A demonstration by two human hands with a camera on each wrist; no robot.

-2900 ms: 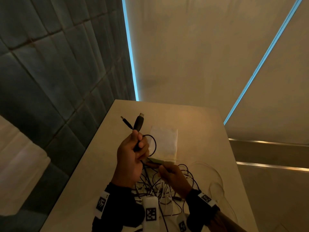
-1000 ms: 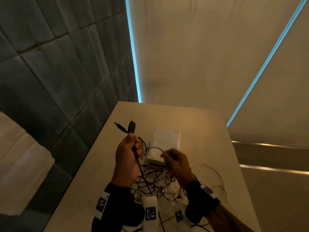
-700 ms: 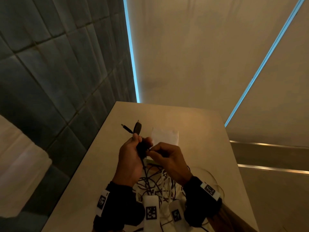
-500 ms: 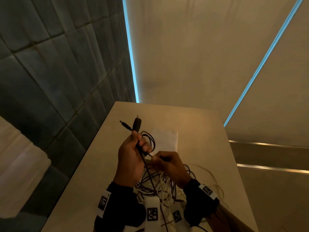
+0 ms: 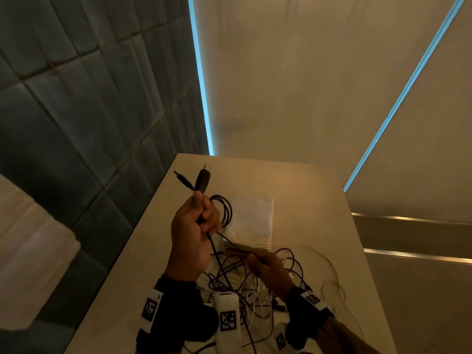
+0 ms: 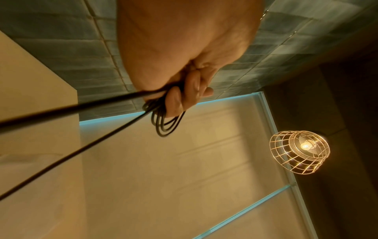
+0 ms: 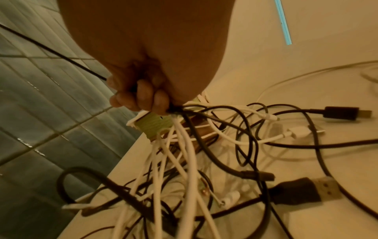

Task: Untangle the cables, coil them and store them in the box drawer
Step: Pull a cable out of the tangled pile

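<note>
Head view: black cable (image 5: 224, 213) plugs up-left.

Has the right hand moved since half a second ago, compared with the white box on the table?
Yes. The right hand has drawn back toward the person, away from the white box, pulling the black cable out from the left hand.

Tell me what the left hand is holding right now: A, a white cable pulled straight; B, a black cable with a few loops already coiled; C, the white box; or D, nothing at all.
B: the left hand grips a black cable whose loops hang beside its fingers, with both plugs sticking up above the fist.
</note>
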